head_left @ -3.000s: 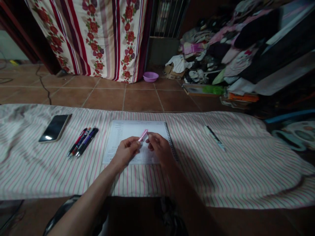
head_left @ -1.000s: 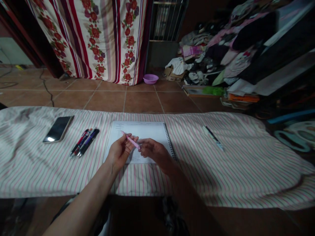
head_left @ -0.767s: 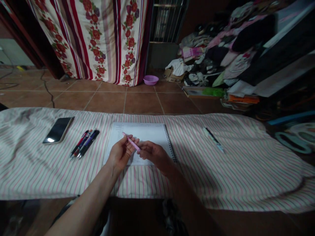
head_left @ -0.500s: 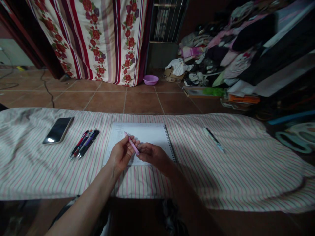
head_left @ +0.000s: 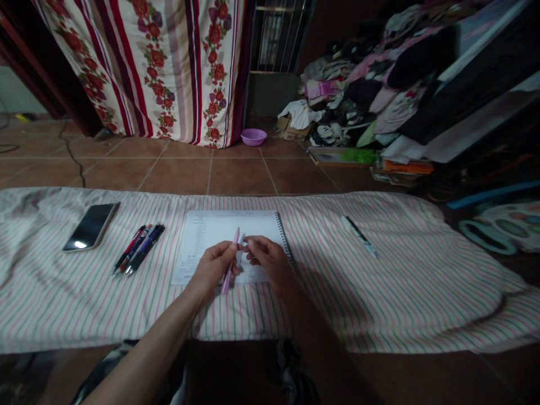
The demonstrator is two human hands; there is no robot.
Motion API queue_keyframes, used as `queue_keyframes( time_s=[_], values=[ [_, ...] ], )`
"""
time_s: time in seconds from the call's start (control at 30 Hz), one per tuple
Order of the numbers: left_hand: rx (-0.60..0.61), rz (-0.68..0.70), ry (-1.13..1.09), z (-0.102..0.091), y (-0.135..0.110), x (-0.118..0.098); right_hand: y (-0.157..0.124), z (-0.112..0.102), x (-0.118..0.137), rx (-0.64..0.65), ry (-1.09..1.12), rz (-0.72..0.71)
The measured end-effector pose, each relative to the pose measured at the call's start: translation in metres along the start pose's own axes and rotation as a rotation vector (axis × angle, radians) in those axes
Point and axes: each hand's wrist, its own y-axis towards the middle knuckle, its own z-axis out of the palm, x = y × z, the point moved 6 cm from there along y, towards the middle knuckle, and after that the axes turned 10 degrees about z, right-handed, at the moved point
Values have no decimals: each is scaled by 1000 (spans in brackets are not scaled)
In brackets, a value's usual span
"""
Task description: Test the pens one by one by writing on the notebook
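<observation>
My left hand [head_left: 217, 264] is closed around a pink pen [head_left: 226, 283], which stands steeply slanted over the spiral notebook [head_left: 192, 247]. One end of the pen points up past my thumb, the other down towards the notebook's near edge. Just to the right, my right hand [head_left: 265, 256] has its fingers curled and the thumb pressed towards them, close to the left fingertips. Whatever is in that pinch is too small to make out. The notebook lies open at a white page with printed lines on its left side, its wire binding on the right.
On the striped cloth [head_left: 320, 304], several pens [head_left: 138, 249] lie bunched at the left beside a smartphone [head_left: 91, 226]. A dark and pale-blue pen [head_left: 360, 236] rests to the right. Beyond, a purple basin [head_left: 253, 136] and a heap of clothes [head_left: 358, 90] are on the tiled floor.
The pink pen has turned from a slant between both hands to a steeper stance in my left hand. My right hand has come off its end and risen slightly.
</observation>
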Motion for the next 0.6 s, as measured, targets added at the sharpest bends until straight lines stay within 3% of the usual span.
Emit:
queue_keyframes(
  time_s=[0.17, 0.33, 0.6],
  values=[
    [95, 258, 478, -1, 2, 0, -6, 1, 7, -6, 2, -12],
    [61, 472, 853, -1, -2, -10, -7, 0, 9, -52, 32, -4],
    [33, 510, 958, 4, -5, -16, -2, -3, 6, -100, 113, 3]
  ],
)
